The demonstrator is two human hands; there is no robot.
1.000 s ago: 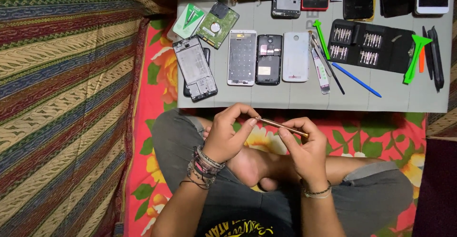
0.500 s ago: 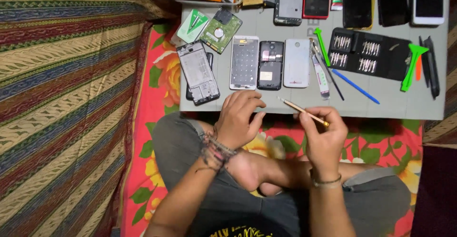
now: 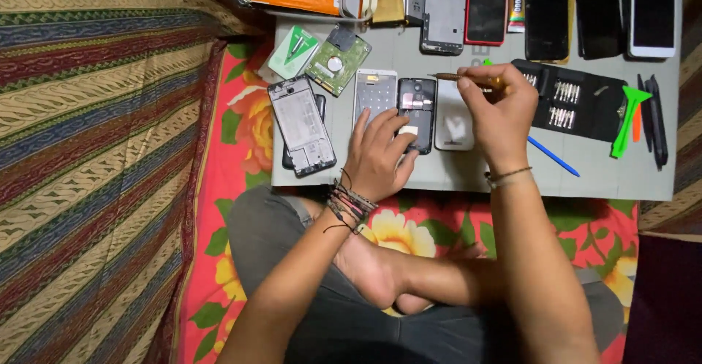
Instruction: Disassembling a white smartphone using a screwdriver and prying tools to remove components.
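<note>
Grey work board (image 3: 409, 181): opened black phone (image 3: 417, 108) steadied by flat left hand (image 3: 376, 155); right hand (image 3: 497, 111) pinching screwdriver (image 3: 457, 77), disassembly unfinished.

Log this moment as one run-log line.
left hand: fingers resting on opened black phone | right hand: holding slim tool above white back cover | surface: grey mat

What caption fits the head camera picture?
Left hand steadies an opened black phone while the right hand holds a thin tool above it.
</note>
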